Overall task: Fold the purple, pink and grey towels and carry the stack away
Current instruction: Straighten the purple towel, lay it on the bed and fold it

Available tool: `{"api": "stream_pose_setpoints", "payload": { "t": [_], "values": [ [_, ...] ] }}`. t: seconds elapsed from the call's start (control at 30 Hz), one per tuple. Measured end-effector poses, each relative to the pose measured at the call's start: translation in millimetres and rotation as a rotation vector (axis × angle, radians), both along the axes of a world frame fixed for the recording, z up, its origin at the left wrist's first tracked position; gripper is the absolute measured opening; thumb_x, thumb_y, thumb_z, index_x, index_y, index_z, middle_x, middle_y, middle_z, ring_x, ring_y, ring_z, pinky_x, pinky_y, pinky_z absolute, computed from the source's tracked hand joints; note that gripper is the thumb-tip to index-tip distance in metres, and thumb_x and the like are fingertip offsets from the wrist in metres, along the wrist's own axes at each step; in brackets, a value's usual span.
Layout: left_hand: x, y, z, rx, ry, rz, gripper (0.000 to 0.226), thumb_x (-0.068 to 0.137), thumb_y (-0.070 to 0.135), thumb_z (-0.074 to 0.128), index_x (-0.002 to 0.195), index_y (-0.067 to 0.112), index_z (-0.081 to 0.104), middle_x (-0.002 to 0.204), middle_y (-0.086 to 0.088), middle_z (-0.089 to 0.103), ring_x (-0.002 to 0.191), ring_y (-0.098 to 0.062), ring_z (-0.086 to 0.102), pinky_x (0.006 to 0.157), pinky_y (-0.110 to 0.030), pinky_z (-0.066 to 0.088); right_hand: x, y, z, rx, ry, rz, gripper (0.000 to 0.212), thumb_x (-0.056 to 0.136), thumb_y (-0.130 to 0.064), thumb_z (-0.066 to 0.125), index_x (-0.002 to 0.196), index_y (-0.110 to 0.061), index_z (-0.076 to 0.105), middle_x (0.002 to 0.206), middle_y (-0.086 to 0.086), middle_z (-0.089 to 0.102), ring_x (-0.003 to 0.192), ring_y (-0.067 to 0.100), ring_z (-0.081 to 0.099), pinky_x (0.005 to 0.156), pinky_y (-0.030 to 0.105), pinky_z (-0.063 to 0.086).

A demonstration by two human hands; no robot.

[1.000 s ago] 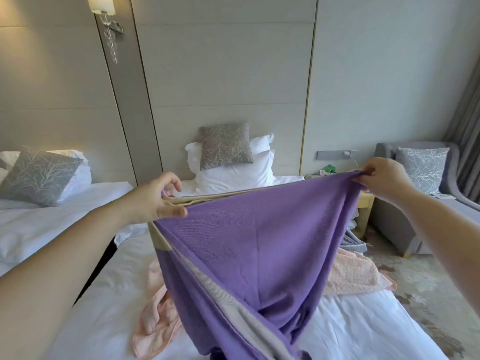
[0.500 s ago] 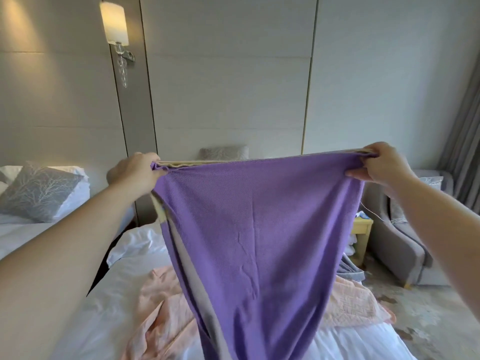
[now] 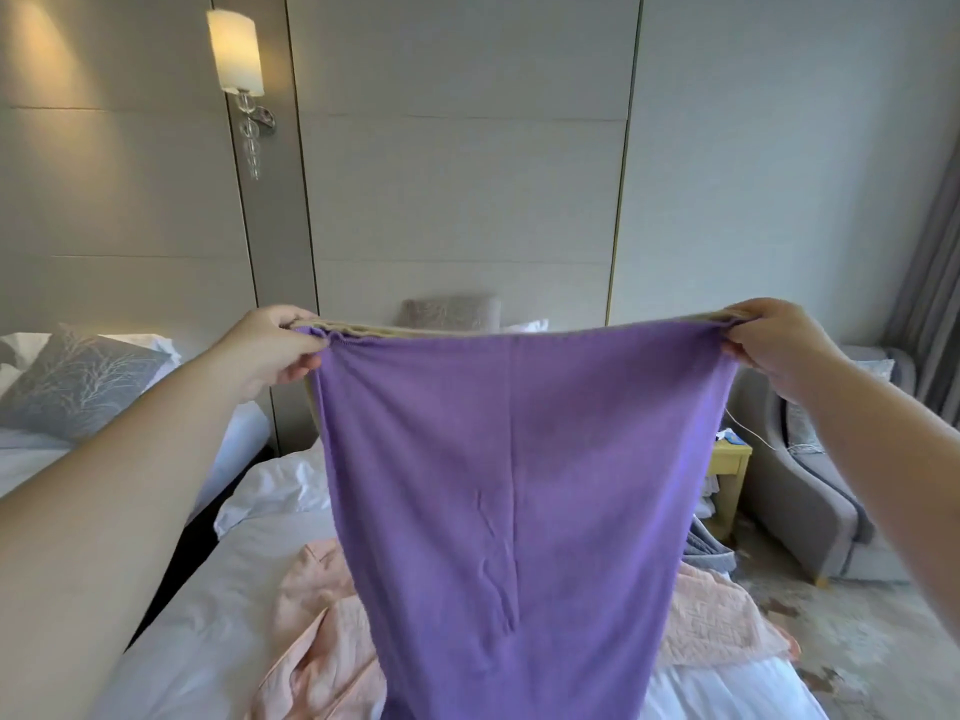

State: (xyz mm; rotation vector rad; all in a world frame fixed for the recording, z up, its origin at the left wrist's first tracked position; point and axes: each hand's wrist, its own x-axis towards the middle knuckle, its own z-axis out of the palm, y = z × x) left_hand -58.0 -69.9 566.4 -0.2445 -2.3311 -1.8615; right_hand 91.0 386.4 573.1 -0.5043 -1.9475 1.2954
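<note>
Straightened purple towel; bottom edge cut off.

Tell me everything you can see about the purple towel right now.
The purple towel hangs upright in the air, stretched wide between both hands. The left hand pinches its upper left corner, the right hand its upper right. It looks like soft, finely woven cloth, with a beige band along the top edge. A faint vertical crease runs down its middle. It narrows downward and leaves the picture, hanging in front of the pink towel on the bed; whether they touch cannot be told.
</note>
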Motion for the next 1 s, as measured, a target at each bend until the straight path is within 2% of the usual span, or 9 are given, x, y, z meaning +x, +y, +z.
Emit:
{"api": "stream_pose_setpoints", "payload": {
  "t": [0.1, 0.2, 0.3, 0.43, 0.53, 0.67, 0.77, 0.9, 1.0],
  "values": [
    [-10, -5, -20, 0.043, -0.131, 0.002, 0.016, 0.086, -0.002, 0.063, 0.082, 0.014, 0.062, 0.044, 0.004, 0.059, 0.034, 0.001, 0.052, 0.037, -0.010, 0.042, -7, 4, -20, -0.103, -0.060, 0.039, 0.025, 0.084, 0.013, 0.049, 0.098, -0.003, 0.062, 0.081, 0.006, 0.055, 0.059, 0.011, 0.050, 0.041, 0.008, 0.046],
    [-27, 0, -40, 0.146, -0.265, 0.003, 0.020, 0.091, -0.004, 0.053, 0.079, 0.011, 0.057, 0.043, 0.002, 0.061, 0.038, -0.001, 0.059, 0.037, -0.011, 0.045, -26, 6, -39, -0.178, -0.148, 0.110, 0.025, 0.080, 0.008, 0.063, 0.098, -0.009, 0.060, 0.084, 0.007, 0.060, 0.066, 0.015, 0.058, 0.044, 0.014, 0.049],
    [-49, 10, -62, 0.176, -0.379, 0.028, 0.022, 0.094, -0.005, 0.046, 0.078, 0.009, 0.053, 0.044, -0.001, 0.062, 0.039, -0.002, 0.061, 0.035, -0.011, 0.044, -51, 9, -64, -0.212, -0.216, 0.129, 0.027, 0.078, 0.008, 0.064, 0.098, -0.009, 0.060, 0.083, 0.008, 0.061, 0.068, 0.017, 0.060, 0.046, 0.016, 0.050],
    [-90, 25, -102, 0.129, -0.410, 0.083, 0.020, 0.093, -0.008, 0.046, 0.084, 0.007, 0.055, 0.067, -0.010, 0.067, 0.044, -0.008, 0.065, 0.039, -0.015, 0.049, -89, 15, -103, -0.273, -0.260, 0.106, 0.022, 0.080, 0.010, 0.062, 0.093, -0.008, 0.060, 0.083, 0.011, 0.061, 0.059, 0.015, 0.064, 0.047, 0.017, 0.052],
    [-127, 44, -127, 0.095, -0.410, 0.131, 0.015, 0.091, -0.008, 0.049, 0.096, 0.003, 0.058, 0.079, -0.012, 0.062, 0.050, -0.014, 0.067, 0.061, -0.027, 0.057, -122, 21, -130, -0.309, -0.270, 0.103, 0.013, 0.076, 0.011, 0.066, 0.078, -0.001, 0.062, 0.077, 0.014, 0.059, 0.050, 0.013, 0.063, 0.051, 0.016, 0.054],
    [-179, 77, -133, 0.068, -0.213, 0.309, 0.022, 0.079, -0.003, 0.063, 0.099, 0.007, 0.064, 0.087, -0.013, 0.066, 0.080, -0.024, 0.066, 0.074, -0.032, 0.051, -169, 29, -129, -0.021, -0.268, -0.036, 0.011, 0.071, -0.002, 0.076, 0.078, 0.000, 0.067, 0.073, 0.012, 0.059, 0.070, 0.023, 0.052, 0.065, 0.032, 0.044],
    [-206, 96, -98, 0.118, -0.039, 0.349, 0.025, 0.076, -0.001, 0.065, 0.098, 0.011, 0.067, 0.089, -0.008, 0.062, 0.080, -0.022, 0.056, 0.075, -0.034, 0.046, -195, 34, -91, 0.095, -0.102, -0.128, 0.015, 0.075, -0.007, 0.072, 0.087, -0.006, 0.064, 0.073, 0.002, 0.057, 0.074, 0.021, 0.053, 0.066, 0.027, 0.040],
    [-226, 99, -19, 0.260, 0.164, 0.293, 0.024, 0.077, 0.002, 0.067, 0.099, 0.014, 0.066, 0.090, -0.005, 0.063, 0.082, -0.020, 0.056, 0.074, -0.029, 0.044, -203, 38, -13, 0.083, 0.175, -0.113, 0.017, 0.078, -0.004, 0.067, 0.091, -0.013, 0.060, 0.072, -0.007, 0.055, 0.067, 0.011, 0.051, 0.054, 0.017, 0.039],
    [-215, 87, 45, 0.335, 0.316, 0.242, 0.022, 0.078, 0.004, 0.068, 0.090, 0.022, 0.063, 0.082, 0.004, 0.061, 0.082, -0.018, 0.056, 0.076, -0.029, 0.045, -186, 32, 44, 0.068, 0.350, -0.092, 0.016, 0.077, -0.007, 0.069, 0.082, -0.018, 0.058, 0.071, -0.007, 0.054, 0.063, 0.007, 0.049, 0.054, 0.017, 0.038]
  ]
}}
